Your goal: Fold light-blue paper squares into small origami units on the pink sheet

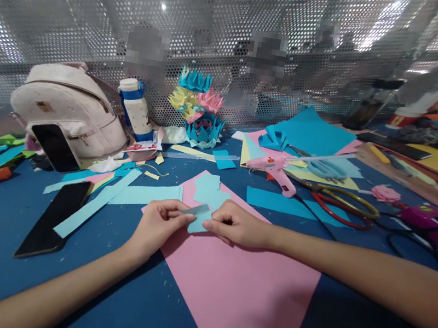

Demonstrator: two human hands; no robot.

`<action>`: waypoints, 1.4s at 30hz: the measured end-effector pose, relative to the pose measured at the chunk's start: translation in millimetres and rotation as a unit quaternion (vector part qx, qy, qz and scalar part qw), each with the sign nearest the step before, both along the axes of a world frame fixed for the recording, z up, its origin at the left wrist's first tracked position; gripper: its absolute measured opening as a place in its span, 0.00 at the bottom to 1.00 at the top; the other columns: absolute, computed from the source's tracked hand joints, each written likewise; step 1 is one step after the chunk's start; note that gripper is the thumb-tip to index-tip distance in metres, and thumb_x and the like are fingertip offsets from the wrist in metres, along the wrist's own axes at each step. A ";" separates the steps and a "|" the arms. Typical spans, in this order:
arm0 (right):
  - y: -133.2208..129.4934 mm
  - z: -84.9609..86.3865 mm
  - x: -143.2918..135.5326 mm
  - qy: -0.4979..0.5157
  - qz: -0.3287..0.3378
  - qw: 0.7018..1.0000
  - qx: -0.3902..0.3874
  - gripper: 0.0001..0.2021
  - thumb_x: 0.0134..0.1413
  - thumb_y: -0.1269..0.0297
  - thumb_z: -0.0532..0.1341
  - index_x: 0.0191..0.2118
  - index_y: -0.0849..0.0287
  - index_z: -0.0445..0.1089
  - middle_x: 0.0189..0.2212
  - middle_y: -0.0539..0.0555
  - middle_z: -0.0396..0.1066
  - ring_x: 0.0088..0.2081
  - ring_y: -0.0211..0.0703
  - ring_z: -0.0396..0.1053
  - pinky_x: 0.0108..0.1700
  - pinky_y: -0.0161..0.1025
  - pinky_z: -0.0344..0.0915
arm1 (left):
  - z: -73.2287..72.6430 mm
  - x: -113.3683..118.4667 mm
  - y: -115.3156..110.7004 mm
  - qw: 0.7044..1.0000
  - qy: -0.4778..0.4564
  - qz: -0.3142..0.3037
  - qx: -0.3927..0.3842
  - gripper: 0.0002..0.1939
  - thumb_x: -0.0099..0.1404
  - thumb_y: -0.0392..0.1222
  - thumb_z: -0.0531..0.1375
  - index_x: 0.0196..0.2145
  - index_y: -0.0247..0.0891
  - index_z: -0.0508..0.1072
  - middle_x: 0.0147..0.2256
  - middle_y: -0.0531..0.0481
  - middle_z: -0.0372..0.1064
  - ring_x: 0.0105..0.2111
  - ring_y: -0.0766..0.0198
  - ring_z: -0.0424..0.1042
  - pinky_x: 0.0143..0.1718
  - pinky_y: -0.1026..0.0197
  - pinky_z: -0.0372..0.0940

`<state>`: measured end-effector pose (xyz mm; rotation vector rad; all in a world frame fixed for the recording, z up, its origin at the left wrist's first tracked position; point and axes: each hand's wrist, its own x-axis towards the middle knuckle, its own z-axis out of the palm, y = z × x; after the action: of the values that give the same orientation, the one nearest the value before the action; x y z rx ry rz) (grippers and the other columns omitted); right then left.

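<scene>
A small piece of light blue paper [199, 221] is held between my two hands above a large pink sheet [241, 284]. My left hand [159, 226] pinches its left side with thumb and fingers. At the right side, my right hand [236, 225] grips the same piece with curled fingers. Just beyond them, more light blue paper pieces [207, 187] lie on the far corner of the pink sheet. Light blue paper strips [147, 195] rest to the left of my left hand.
Right of the pink sheet lie a pink glue gun [274, 171] with its cord and red-and-yellow-handled scissors [346, 203]. A black phone [54, 221] lies left. Behind stand a backpack [71, 102], a bottle [136, 109] and folded paper flowers [203, 109] by a perforated metal screen [225, 21].
</scene>
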<state>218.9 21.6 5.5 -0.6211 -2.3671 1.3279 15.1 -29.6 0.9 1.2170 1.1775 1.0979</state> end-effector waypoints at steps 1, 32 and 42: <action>0.2 -0.6 0.5 0.009 0.010 1.000 -0.007 0.27 0.64 0.58 0.53 0.14 0.61 0.60 0.10 0.46 0.57 0.14 0.29 0.52 0.20 0.30 0.51 | 0.4 0.4 -0.7 1.000 -0.002 -0.003 -0.001 0.09 0.52 0.42 0.69 0.25 0.33 0.76 0.20 0.53 0.72 0.21 0.71 0.67 0.23 0.70 0.59; -4.9 0.1 -1.6 -0.042 -0.037 0.987 0.153 0.30 0.67 0.58 0.49 0.13 0.62 0.66 0.11 0.51 0.68 0.16 0.33 0.62 0.24 0.31 0.56 | -3.7 3.3 -0.2 0.995 0.046 -0.086 -0.008 0.08 0.54 0.41 0.67 0.26 0.33 0.76 0.18 0.55 0.64 0.19 0.72 0.59 0.21 0.69 0.53; -4.3 -1.6 -1.1 -0.024 -0.046 0.987 0.155 0.30 0.67 0.59 0.48 0.14 0.62 0.66 0.12 0.51 0.68 0.17 0.33 0.64 0.26 0.30 0.57 | -6.1 0.9 1.1 0.991 0.068 -0.111 -0.009 0.11 0.56 0.44 0.66 0.27 0.32 0.75 0.17 0.57 0.60 0.18 0.72 0.54 0.21 0.67 0.49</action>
<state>217.8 17.2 3.9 -0.6630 -2.4793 0.8906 16.0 -28.4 -5.2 1.3891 1.1195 0.8476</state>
